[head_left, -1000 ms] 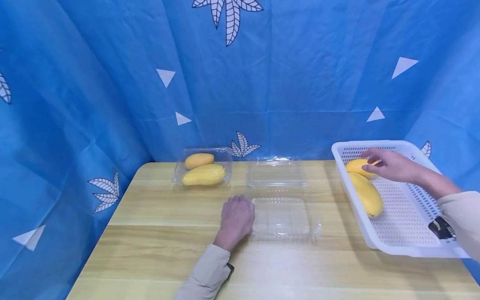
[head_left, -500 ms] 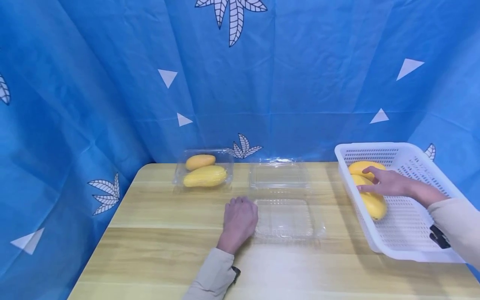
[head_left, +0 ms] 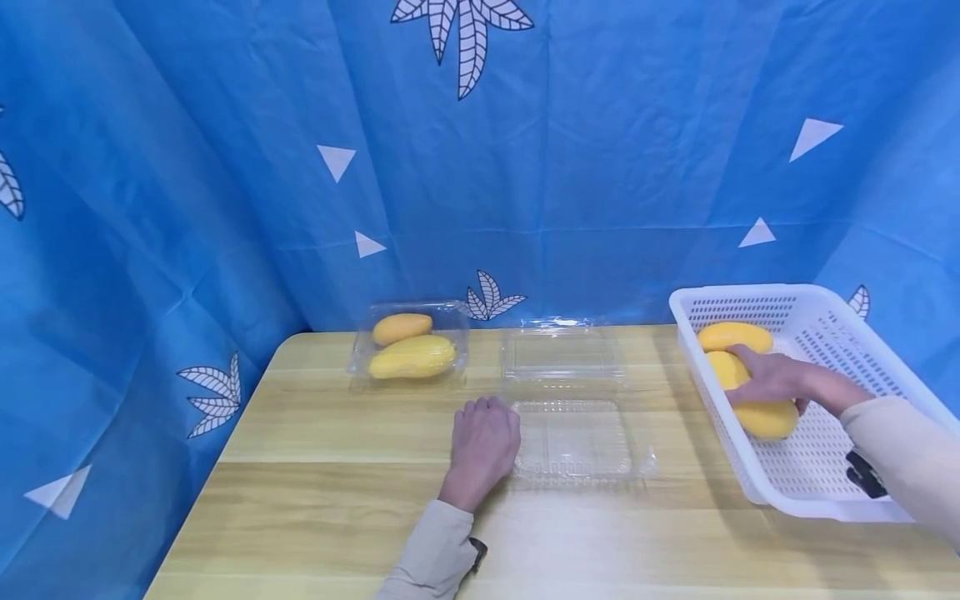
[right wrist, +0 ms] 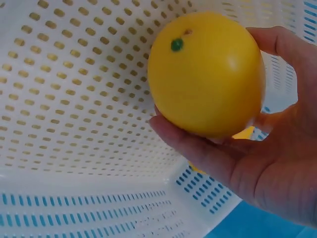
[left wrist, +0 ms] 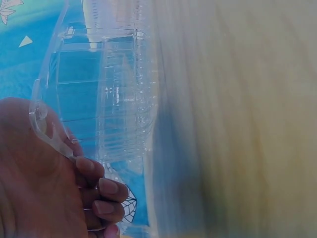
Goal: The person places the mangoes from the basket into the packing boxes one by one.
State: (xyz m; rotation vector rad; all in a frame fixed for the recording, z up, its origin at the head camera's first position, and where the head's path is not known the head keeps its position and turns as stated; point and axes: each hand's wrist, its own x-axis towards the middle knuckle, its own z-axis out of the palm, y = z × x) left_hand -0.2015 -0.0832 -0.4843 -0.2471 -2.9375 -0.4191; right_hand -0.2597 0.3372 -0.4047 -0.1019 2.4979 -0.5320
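Note:
In the head view my left hand (head_left: 483, 442) is at the left edge of a clear plastic container (head_left: 573, 437) on the table. The left wrist view shows the thumb and curled fingers (left wrist: 113, 190) pinching a corner of its rim. My right hand (head_left: 776, 379) reaches into a white perforated basket (head_left: 817, 506) and grips a smooth yellow mango (head_left: 768, 419). Seen up close, that mango (right wrist: 208, 79) has a green dot near its stem end, with fingers around its sides. Another mango (head_left: 735, 337) lies behind it in the basket.
A clear container (head_left: 459, 350) at the back left holds a smaller orange-yellow mango (head_left: 402, 328) and a longer yellow fruit (head_left: 412, 357). Another clear plastic piece (head_left: 562, 354) lies behind the container at my left hand. A blue curtain (head_left: 600, 167) hangs behind the table.
My right hand has moved from the rear mango to the nearer one and taken hold of it, and that mango has shifted slightly right. The left hand stays at the container.

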